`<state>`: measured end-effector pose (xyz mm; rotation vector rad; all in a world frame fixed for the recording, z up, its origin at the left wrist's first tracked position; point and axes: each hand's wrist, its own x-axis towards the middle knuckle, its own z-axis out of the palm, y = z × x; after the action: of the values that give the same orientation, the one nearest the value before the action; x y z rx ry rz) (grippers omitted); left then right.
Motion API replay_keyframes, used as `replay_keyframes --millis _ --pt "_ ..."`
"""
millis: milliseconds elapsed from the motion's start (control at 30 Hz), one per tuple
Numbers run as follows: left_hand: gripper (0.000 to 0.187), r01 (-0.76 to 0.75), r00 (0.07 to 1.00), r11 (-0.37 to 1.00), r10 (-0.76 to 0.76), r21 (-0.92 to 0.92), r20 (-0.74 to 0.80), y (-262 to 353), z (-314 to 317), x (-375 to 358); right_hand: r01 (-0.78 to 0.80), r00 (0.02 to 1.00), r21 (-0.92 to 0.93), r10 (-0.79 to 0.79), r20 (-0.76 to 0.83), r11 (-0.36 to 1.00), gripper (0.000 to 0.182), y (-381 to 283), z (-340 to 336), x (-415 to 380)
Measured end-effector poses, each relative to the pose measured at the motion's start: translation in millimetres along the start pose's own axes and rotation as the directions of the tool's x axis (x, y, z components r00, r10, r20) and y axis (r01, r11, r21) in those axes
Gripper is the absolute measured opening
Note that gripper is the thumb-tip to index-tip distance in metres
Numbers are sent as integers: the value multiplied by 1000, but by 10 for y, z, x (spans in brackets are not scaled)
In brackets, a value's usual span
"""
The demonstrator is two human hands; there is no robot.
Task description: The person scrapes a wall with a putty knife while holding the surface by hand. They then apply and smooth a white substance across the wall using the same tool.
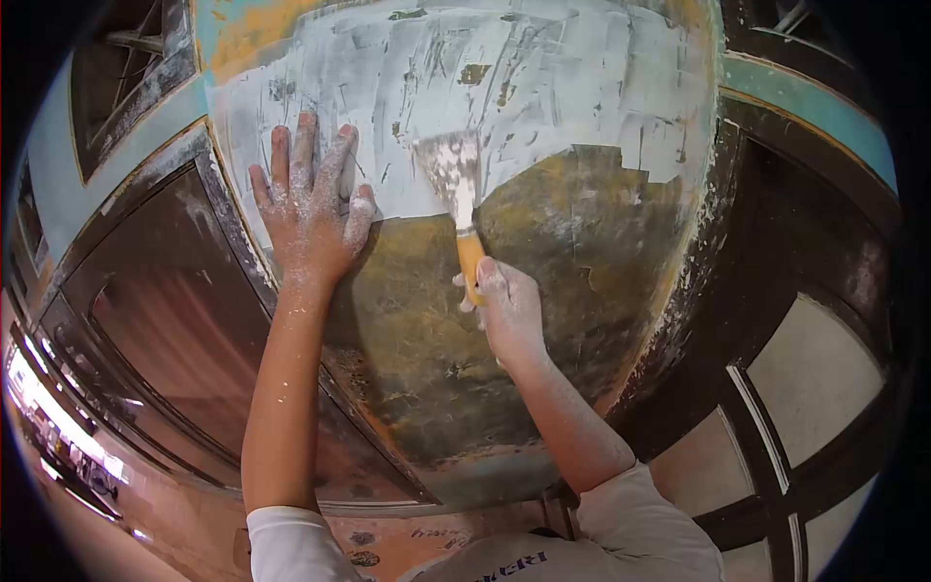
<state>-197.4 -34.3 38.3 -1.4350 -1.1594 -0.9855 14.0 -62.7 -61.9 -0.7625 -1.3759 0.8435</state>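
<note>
My right hand (511, 306) grips the yellow handle of a putty knife (468, 247). Its wide metal blade, speckled with white, lies against the wall (465, 320) where the whitish coating (553, 82) meets the bare brown-green surface. White dust covers both hands and forearms. To the left of the blade, my left hand (308, 209) rests flat on the coated part with its fingers spread, holding nothing. The coating's lower edge is jagged, and small dark patches show through it above the blade.
Dark wooden frames flank the wall, with a brown panelled door (165, 310) on the left and a dark frame with pale panels (819, 378) on the right. Flaking paint lines the right edge. Below lies a reddish floor (417, 538).
</note>
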Motion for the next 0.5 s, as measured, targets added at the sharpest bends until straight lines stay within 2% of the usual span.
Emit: replay_keyframes --millis 67,100,200,300,367,400,500 --pt "63 -5 1000 1000 4 -2 -13 -5 16 2 -122 990 239 101 101 963 40 251 12 -189" --pt "63 -6 1000 1000 6 3 -21 1 17 -5 -143 982 306 97 160 941 42 420 22 -262" --pt "63 8 1000 1000 -8 12 -6 11 7 1 -228 971 410 175 163 883 39 465 86 -380" --pt "63 6 1000 1000 -6 10 -8 27 -1 1 -140 990 464 108 96 875 33 445 29 -407" --pt "63 -6 1000 1000 7 22 -16 5 10 -2 73 993 413 -103 52 908 35 481 -57 -413" --pt "63 -4 1000 999 4 41 1 -2 14 -3 89 993 351 -108 36 932 41 493 -165 -427" --pt "63 0 1000 998 -1 57 10 7 11 -43 221 972 207 -197 -130 953 43 588 -446 -459"
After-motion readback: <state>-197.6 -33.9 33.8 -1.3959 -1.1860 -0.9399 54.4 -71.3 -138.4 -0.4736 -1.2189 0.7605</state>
